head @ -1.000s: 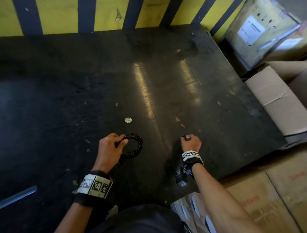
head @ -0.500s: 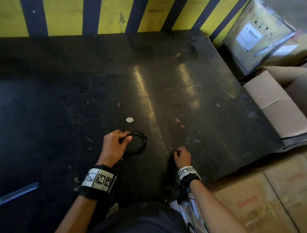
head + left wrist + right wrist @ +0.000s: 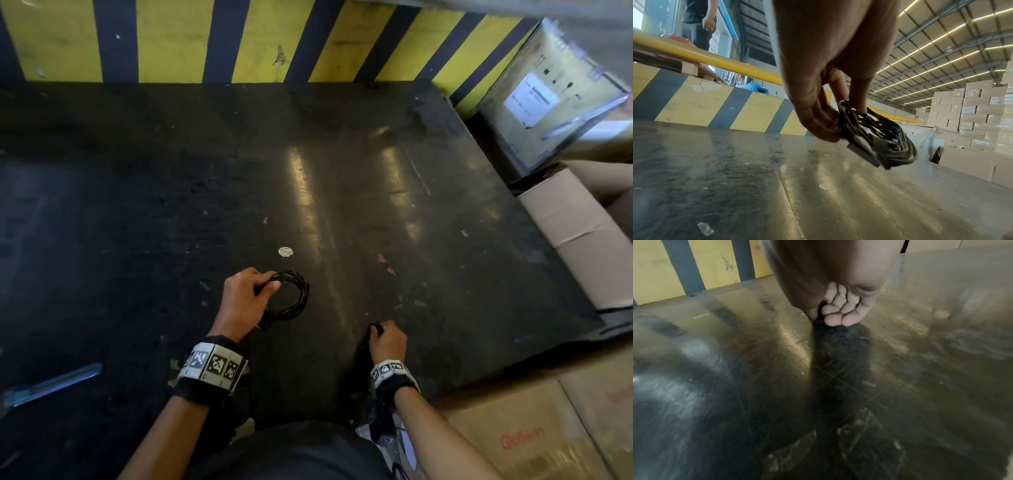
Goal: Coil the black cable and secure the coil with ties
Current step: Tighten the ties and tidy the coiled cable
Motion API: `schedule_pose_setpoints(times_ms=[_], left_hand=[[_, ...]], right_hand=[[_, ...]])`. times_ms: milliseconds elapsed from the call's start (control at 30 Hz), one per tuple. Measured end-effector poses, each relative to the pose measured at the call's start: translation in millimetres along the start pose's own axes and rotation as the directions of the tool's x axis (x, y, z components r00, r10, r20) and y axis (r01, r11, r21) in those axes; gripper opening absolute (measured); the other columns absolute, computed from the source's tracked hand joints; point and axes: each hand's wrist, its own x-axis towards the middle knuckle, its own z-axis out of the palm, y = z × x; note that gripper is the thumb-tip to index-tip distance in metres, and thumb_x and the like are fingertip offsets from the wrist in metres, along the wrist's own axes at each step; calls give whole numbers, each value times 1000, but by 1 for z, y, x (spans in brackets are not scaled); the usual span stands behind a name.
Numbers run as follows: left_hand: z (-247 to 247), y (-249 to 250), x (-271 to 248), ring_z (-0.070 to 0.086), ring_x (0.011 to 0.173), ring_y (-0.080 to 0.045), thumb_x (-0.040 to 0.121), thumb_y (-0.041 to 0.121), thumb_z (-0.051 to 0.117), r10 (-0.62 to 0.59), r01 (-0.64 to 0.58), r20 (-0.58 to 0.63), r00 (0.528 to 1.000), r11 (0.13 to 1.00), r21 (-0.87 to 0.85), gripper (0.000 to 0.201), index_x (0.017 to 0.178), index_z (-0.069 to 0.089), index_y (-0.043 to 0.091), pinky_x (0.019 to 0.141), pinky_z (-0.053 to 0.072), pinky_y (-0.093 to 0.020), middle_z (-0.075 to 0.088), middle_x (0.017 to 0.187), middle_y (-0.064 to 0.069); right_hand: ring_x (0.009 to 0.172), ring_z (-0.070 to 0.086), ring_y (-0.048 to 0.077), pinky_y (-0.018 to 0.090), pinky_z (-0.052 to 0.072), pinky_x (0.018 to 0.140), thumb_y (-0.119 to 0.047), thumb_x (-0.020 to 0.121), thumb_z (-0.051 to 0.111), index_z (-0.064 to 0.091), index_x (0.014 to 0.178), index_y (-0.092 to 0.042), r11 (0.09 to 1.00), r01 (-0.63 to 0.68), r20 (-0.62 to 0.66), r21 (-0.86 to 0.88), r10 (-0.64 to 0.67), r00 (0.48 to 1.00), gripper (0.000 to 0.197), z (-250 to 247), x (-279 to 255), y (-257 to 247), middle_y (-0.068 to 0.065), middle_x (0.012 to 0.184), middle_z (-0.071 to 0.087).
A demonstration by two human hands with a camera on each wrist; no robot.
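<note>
Head view: nearest, the right hand is curled, its grip pinching a small black piece just above the dark surface; what that piece is cannot be told. Farther out, the left hand grips the coiled black cable at its left side. Its loops open toward the right, off the surface. Beyond stands a yellow-and-black striped barrier.

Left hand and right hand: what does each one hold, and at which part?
Left hand grips the coiled black cable at its left side. Right hand pinches something small and black; what it is cannot be told.
</note>
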Motion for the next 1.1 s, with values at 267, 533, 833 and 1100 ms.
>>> schedule_pose_setpoints(times_ms=[267,533,833,1100], left_hand=[[0,-1,-1,60,88,-5,94,19,63,14,-14,28,1000,1000,-5,33,126,65,10,73,45,-12,62,102,3],[-2,-5,0,57,85,-1,94,18,63,19,-19,32,999,1000,-15,32,126,64,10,71,42,-10,61,101,5],[-4,-9,-4,56,82,2,94,18,64,44,-44,24,999,999,-11,32,125,66,9,70,41,-6,62,99,4],[-13,-10,-4,58,85,-3,94,18,64,39,-39,4,999,999,-35,30,123,66,11,75,45,-14,60,98,6]], right_hand=[[107,67,43,41,53,84,-23,98,58,69,105,7,996,-71,96,-52,76,993,33,-2,4,-8,28,108,71],[101,70,40,36,50,76,-38,92,68,67,84,-5,987,-151,105,46,145,984,33,-8,8,8,20,95,75],[97,66,35,30,48,88,-7,81,76,77,97,-12,992,21,25,124,-24,999,17,-7,7,-5,10,93,66],[80,75,17,37,61,84,3,77,76,75,82,-17,875,230,-62,425,-225,972,21,-18,-16,-49,-1,81,77]])
